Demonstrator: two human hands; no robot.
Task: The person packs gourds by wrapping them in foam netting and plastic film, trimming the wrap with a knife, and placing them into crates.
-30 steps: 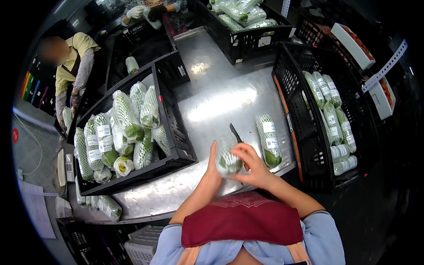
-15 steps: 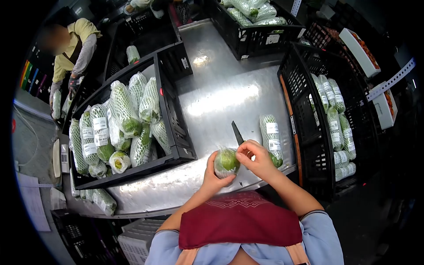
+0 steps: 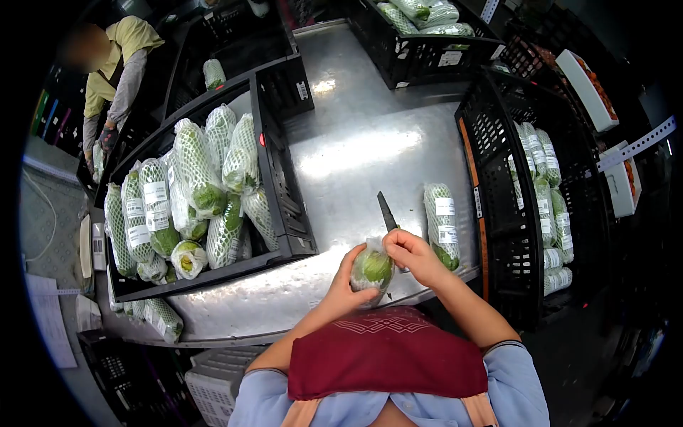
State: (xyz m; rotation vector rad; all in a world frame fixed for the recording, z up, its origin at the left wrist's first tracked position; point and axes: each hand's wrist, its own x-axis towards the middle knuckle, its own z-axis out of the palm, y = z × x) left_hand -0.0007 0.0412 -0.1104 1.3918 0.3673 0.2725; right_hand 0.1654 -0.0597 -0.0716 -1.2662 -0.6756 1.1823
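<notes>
One knife [image 3: 385, 209] & labelled veg [image 3: 442, 220] lie nr R hand [image 3: 414, 257].

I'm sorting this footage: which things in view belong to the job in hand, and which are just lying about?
Apparently in the job:
- green vegetable in white netting, left hand around it, right hand at its edge
- dark-bladed knife nearby

Probably just lying about:
- white rectangular box of small orange items
- grey perforated plastic crate
</notes>
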